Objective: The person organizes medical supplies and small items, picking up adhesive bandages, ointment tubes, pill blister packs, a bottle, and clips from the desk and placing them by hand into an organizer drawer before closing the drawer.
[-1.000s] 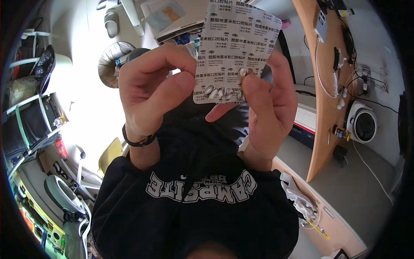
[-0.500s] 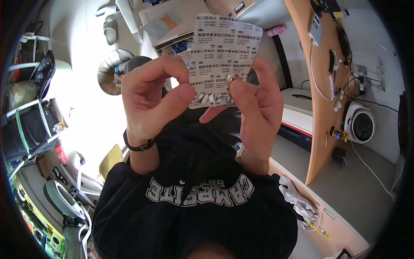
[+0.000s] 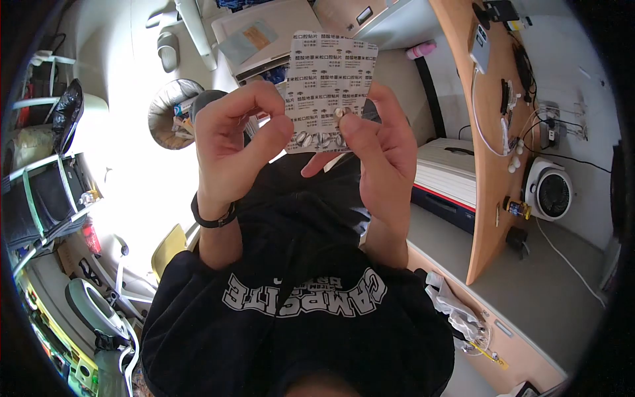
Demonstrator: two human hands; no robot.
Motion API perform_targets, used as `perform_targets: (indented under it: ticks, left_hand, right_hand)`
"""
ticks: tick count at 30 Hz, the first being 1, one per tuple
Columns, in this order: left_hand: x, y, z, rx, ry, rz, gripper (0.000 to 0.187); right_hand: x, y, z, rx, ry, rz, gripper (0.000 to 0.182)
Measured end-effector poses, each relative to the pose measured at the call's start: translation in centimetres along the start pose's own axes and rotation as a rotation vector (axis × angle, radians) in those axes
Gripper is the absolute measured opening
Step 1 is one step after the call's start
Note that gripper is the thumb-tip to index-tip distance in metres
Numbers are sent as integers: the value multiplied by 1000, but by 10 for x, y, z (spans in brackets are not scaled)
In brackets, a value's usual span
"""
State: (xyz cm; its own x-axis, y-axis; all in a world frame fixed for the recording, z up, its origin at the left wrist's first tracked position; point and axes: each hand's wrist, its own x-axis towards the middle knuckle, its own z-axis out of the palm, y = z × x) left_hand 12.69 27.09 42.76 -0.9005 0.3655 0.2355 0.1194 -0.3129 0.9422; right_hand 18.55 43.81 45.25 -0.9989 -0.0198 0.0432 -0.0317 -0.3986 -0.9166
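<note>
A silver blister pack [image 3: 331, 73] printed with rows of dark Chinese text is held up in front of my chest, its foil side facing me. Along its lower edge run several torn, popped-open pockets. My left hand [image 3: 241, 135] pinches the pack's left edge between thumb and index finger. On the right, my right hand [image 3: 380, 142] grips the lower right part, its thumb against the foil beside one broken pocket, with fingers behind the pack. What lies inside that pocket is too small to make out.
A round waste bin [image 3: 173, 116] stands on the floor at left, near a grey slipper [image 3: 168, 51]. Shelving [image 3: 49, 165] lines the far left. To the right are a wooden desk panel [image 3: 486, 172], a white fan [image 3: 552, 190] and a white-and-dark case [image 3: 443, 182].
Both hands and the blister pack have shifted slightly left, and the pack appears a little smaller and more upright. The right thumb stays by the broken pocket.
</note>
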Motion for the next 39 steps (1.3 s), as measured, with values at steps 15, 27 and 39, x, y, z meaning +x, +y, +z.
perform_targets:
  ticks: [15,27,39]
  left_hand:
    - [7,-5,11,-135,169,-171,17]
    - [7,-6,4,-109,129,-170,18]
    - [7,-5,0,-115,167,-117,21]
  right_hand:
    - [4,7,-1,-50,-28,124,34]
    - [5,9,1,-43,-26,107,32]
    - [5,7,1,-47,-85,129,36]
